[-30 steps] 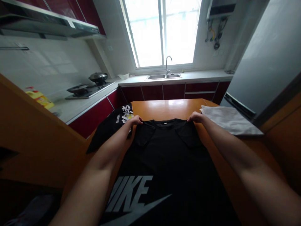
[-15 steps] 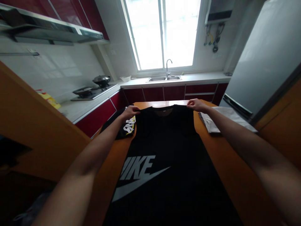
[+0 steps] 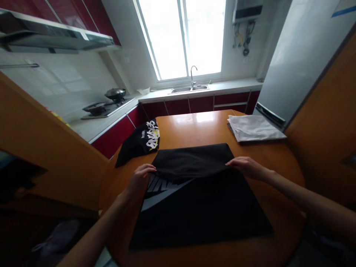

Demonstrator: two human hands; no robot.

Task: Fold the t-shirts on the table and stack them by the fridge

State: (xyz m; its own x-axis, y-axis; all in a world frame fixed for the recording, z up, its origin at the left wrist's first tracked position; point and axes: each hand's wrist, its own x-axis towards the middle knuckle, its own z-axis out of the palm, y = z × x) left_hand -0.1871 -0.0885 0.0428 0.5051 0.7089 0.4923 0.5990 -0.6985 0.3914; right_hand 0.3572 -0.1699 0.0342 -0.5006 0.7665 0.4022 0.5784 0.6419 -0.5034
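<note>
A black T-shirt [image 3: 205,207] with a grey printed logo lies on the wooden table [image 3: 189,129]. Its upper part is folded down toward me, so the collar is out of sight and the fold covers some of the lettering. My left hand [image 3: 140,175] pinches the folded layer at its left edge. On the opposite side, my right hand [image 3: 246,165] grips the same layer at its right corner, fingers pressed together. Between the two hands the cloth edge sags slightly over the logo.
A folded black garment with white and yellow lettering [image 3: 139,141] lies at the table's left edge. Folded white cloth [image 3: 254,127] sits at the right, near the fridge [image 3: 289,63]. Beyond are a sink [image 3: 182,90] and a stove with pans [image 3: 115,93].
Both hands have come toward me from the far side of the table, bringing the shirt's shoulder end over onto its body. The view has shifted slightly.
</note>
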